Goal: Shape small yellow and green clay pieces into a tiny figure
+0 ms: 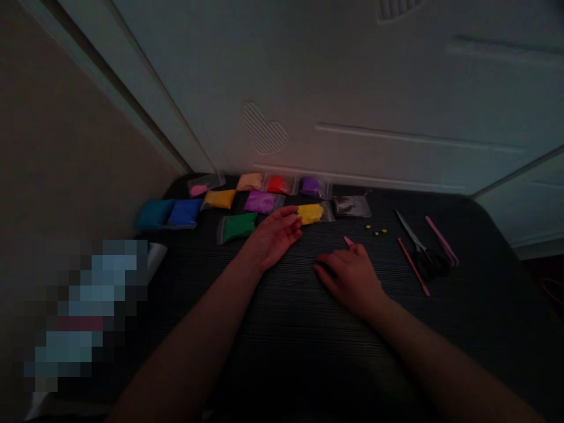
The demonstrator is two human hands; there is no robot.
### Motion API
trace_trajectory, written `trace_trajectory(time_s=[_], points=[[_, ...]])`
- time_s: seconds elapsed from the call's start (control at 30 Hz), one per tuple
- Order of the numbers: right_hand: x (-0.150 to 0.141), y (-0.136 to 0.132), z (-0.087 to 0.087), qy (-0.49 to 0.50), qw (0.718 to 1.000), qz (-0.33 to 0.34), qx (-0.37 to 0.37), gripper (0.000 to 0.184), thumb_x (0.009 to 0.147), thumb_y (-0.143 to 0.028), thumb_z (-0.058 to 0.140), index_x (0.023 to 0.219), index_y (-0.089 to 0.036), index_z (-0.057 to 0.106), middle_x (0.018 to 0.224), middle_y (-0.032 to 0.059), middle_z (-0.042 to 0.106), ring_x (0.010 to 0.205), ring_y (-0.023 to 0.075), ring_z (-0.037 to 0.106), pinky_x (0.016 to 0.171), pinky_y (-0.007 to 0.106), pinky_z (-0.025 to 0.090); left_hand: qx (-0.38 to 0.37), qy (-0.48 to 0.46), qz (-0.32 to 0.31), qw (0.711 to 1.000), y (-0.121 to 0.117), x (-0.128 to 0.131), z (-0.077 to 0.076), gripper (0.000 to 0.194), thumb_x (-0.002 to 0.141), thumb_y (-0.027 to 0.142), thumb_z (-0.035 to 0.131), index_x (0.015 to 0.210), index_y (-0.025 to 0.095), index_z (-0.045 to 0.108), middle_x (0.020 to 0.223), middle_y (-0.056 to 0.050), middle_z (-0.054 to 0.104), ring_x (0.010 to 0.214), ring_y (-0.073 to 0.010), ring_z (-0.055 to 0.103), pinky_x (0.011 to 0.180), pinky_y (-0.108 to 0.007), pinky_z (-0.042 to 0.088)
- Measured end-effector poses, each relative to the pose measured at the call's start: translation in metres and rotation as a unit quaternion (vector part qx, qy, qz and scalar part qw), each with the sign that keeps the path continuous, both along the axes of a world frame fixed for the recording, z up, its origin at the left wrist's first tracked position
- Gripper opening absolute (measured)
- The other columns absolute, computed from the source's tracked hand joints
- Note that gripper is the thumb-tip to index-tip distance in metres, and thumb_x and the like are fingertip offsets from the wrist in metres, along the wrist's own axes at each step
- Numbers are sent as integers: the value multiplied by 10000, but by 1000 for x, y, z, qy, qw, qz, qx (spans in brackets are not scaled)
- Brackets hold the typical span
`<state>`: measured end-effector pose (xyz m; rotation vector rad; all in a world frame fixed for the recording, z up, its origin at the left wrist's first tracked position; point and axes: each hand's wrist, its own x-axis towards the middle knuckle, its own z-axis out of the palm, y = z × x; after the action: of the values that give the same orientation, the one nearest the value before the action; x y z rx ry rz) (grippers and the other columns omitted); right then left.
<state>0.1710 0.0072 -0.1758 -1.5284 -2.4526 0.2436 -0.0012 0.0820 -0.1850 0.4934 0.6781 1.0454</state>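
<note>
My left hand point(275, 235) reaches forward over the dark ribbed mat point(286, 329), its fingertips touching the near end of a yellow clay bag point(312, 212). My right hand point(350, 276) rests palm down on the mat with a small pink tool point(348, 240) sticking out past its fingers; whether it grips the tool is unclear. A green clay bag point(238, 226) lies just left of my left hand, and a magenta bag point(259, 201) lies just beyond it.
More clay bags line the back: blue point(183, 212), teal point(153, 214), orange point(219, 199), pink point(200, 188), peach point(249, 181), red point(277, 184), purple point(311, 185), dark point(350, 206). Tiny yellow bits point(376, 230), scissors point(418, 251) and pink sticks point(413, 267) lie right. A wall stands behind.
</note>
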Motion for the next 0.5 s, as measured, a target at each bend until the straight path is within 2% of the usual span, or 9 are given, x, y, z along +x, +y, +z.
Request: trace_trajectory(time_s=[0.23,0.5], points=[[3,-1,-1,20,1000,5,18,196,843,-289,389,862,-233,576,753,5,622,739,156,546,886,392,205,31,60,-11,998,-2,3,-1,211,684,95,609,882,164,581,717,5,597,687,-71,569,662,-199,452],[4,-4,0,55,998,5,40,172,829,-290,416,832,-238,580,758,0,629,748,152,550,891,387,216,94,137,-23,986,-9,8,0,222,658,132,635,869,170,580,743,16,587,689,-63,558,681,-194,433]])
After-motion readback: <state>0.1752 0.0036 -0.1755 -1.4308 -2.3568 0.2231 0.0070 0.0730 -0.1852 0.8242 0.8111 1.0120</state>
